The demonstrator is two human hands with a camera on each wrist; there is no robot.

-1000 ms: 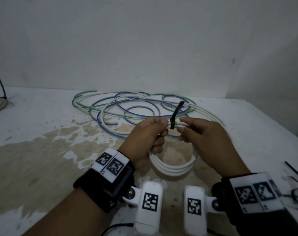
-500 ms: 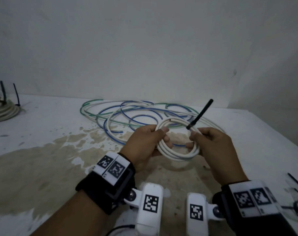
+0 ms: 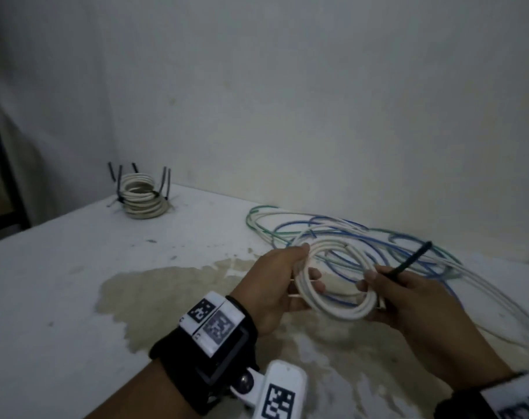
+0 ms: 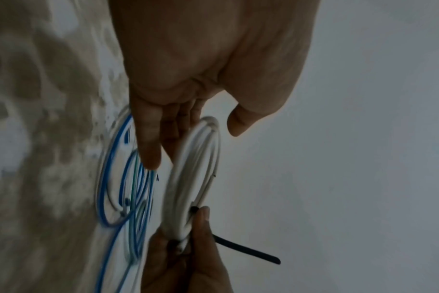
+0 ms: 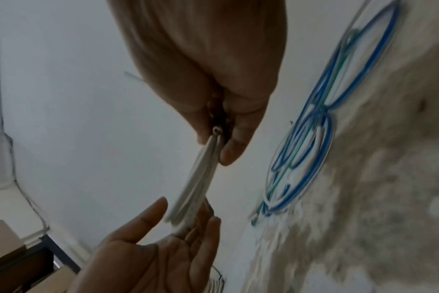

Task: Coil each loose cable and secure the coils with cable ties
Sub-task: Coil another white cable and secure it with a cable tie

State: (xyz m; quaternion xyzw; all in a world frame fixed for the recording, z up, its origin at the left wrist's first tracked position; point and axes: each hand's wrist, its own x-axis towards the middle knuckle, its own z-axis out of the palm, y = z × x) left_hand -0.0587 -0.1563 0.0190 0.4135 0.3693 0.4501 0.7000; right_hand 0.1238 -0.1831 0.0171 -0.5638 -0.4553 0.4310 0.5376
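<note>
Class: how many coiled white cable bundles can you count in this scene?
2: one white coil held between both hands, one tied stack of coils at the table's far left corner; stack count unclear.

No words, numbers or brand names can be read in any view. The only signs are black-and-white square code patterns on the white plates of the black left wristband [image 3: 210,323] and on the white wrist-camera housing [image 3: 280,396] below it.

Dim, flat, bluish light, soft shadows, wrist views motion-blurred, wide-angle edge distortion
</note>
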